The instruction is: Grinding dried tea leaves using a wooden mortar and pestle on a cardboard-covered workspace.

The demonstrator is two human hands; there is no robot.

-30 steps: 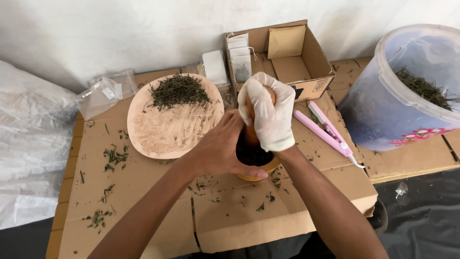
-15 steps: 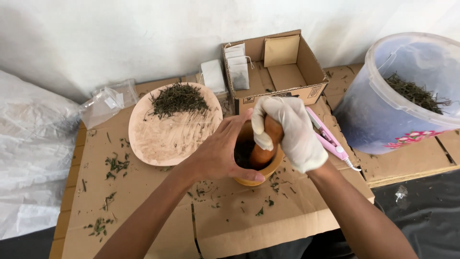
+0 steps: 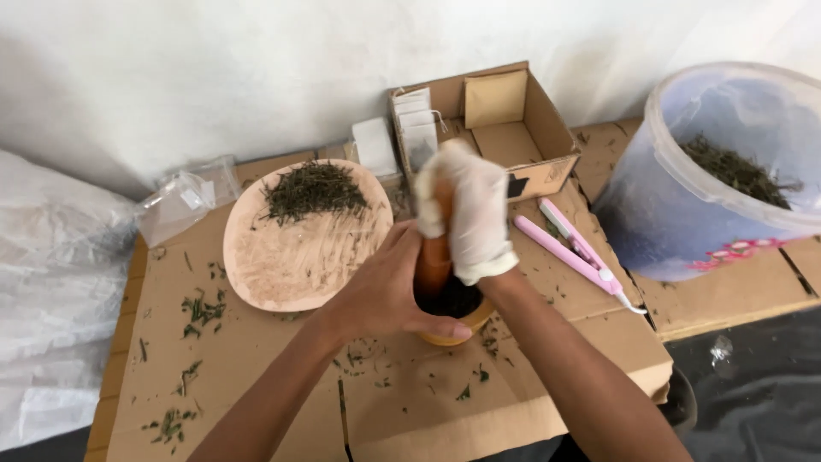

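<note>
The gloved right hand has swung back in from the right, and the wooden pestle it grips now stands nearly upright instead of leaning out over the rim as it did half a second ago. The fingers are curled tight round the top of the pestle, whose lower end is down inside the small wooden mortar. The bare left hand is wrapped round the mortar's left side, thumb lying along the near rim, holding it steady just as before. The mortar sits on flattened cardboard spread over the floor, a little right of the middle and towards the near edge, with dark crushed leaf showing inside it. Just left of it lies a shallow wooden plate with a heap of dried leaves at its far side. Behind the hands, by the wall, an open cardboard box holds small paper sachets. A pink sealing tool lies to the right, and beyond it at the right edge stands a clear plastic tub of more dried leaf. Loose bits of leaf litter the cardboard's left side.
</note>
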